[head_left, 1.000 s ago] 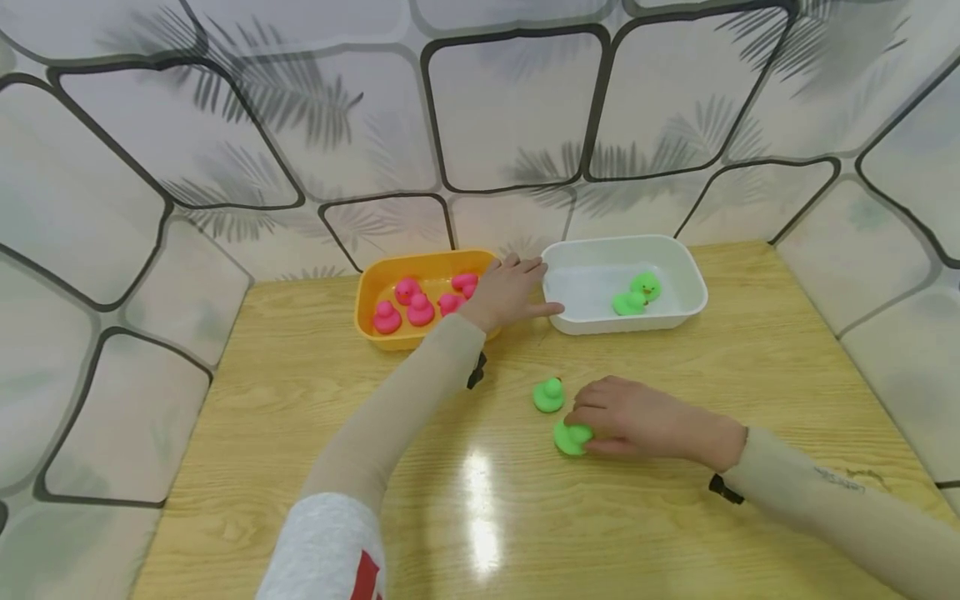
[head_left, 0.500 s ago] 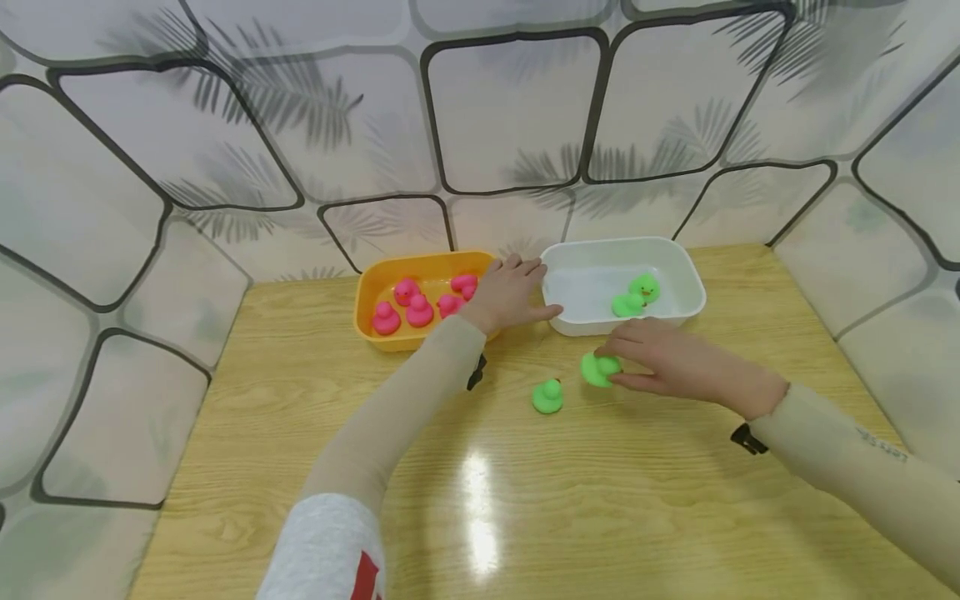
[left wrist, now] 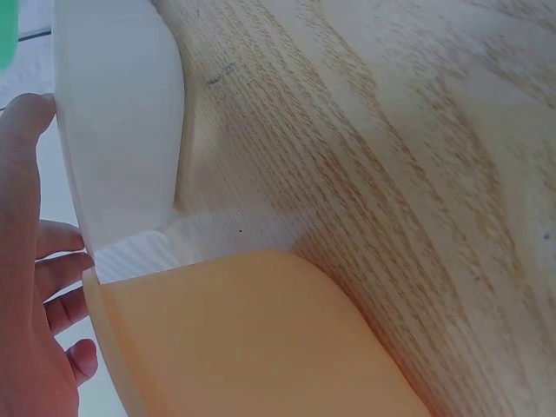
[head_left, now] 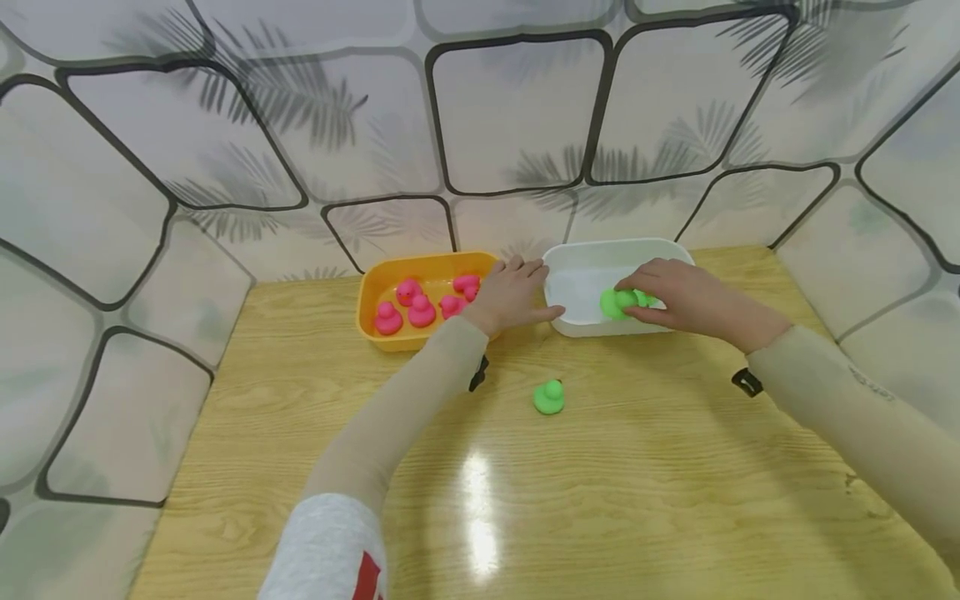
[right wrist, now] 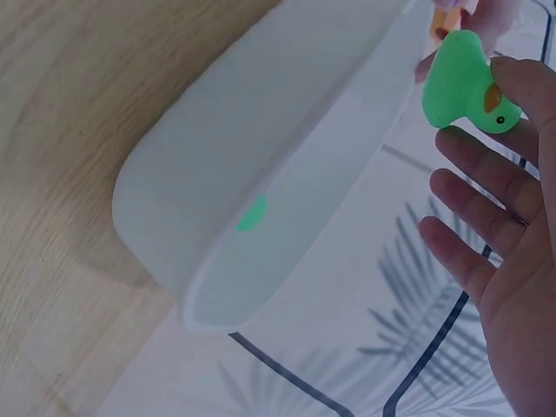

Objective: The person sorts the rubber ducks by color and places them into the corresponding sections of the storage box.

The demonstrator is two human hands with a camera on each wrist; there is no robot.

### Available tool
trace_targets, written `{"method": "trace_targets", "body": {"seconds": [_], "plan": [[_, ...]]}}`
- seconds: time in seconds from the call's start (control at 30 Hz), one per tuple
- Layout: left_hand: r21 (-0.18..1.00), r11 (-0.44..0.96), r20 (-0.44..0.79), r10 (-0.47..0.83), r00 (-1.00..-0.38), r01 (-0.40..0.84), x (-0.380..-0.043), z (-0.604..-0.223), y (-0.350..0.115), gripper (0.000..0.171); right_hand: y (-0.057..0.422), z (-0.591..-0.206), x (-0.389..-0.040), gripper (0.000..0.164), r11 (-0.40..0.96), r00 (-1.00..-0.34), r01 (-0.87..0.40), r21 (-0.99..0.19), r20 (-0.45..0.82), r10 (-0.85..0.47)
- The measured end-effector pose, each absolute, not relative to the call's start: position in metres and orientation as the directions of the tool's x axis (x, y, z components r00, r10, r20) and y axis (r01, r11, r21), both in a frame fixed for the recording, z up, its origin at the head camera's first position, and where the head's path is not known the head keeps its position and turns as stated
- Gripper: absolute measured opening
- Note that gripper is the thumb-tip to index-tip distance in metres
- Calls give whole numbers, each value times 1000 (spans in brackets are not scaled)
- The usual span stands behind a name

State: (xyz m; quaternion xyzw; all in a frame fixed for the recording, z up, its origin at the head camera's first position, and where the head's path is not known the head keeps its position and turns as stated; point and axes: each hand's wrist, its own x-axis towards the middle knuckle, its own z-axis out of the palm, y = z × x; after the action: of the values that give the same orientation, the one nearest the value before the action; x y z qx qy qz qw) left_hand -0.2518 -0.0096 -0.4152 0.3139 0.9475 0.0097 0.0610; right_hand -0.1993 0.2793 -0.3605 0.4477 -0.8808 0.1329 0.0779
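Note:
My right hand (head_left: 686,302) pinches a green rubber duck (head_left: 613,303) between thumb and fingers over the white tub (head_left: 585,330). In the right wrist view this duck (right wrist: 459,80) is clear of the tub's rim, its orange beak against the thumb. Behind the hand, the green ducks inside the tub are mostly hidden; one shows as a green patch (right wrist: 252,214). My left hand (head_left: 510,298) lies spread across the gap between the two tubs, fingers at the rims of the white tub (left wrist: 122,122) and the orange tub (left wrist: 234,339). Another green duck (head_left: 549,398) stands on the table.
Several pink rubber ducks (head_left: 388,318) sit in the orange tub at the left. The wooden table (head_left: 315,450) ends at a patterned backdrop (head_left: 517,117) just behind both tubs. My left forearm (head_left: 405,408) crosses the table's middle.
My right hand has picked up the nearer green duck from the table and carried it away from me and to the right, over the white tub. The left hand has stayed in place.

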Motion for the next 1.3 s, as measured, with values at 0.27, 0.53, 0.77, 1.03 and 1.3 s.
{"method": "trace_targets", "body": {"seconds": [0.27,0.53,0.77,1.03,1.3], "plan": [[62,806,-108,592,-798,589,-252,-417,-9,86,285,-361,-225,31,683,-709,-702,-199,105,-698],[57,800,-102,600,-793,598,-252,-417,-9,86,293,-370,-254,35,783,-796,-589,-200,-25,-605],[52,798,-92,603,-793,601,-252,-416,-10,85,294,-375,-272,38,830,-835,-508,-230,-103,-540],[70,799,-101,601,-793,597,-254,-418,-10,86,294,-384,-284,39,847,-841,-482,-225,-150,-519],[55,800,-104,600,-793,598,-254,-418,-10,86,297,-386,-281,39,849,-843,-469,-244,-163,-512]]}}
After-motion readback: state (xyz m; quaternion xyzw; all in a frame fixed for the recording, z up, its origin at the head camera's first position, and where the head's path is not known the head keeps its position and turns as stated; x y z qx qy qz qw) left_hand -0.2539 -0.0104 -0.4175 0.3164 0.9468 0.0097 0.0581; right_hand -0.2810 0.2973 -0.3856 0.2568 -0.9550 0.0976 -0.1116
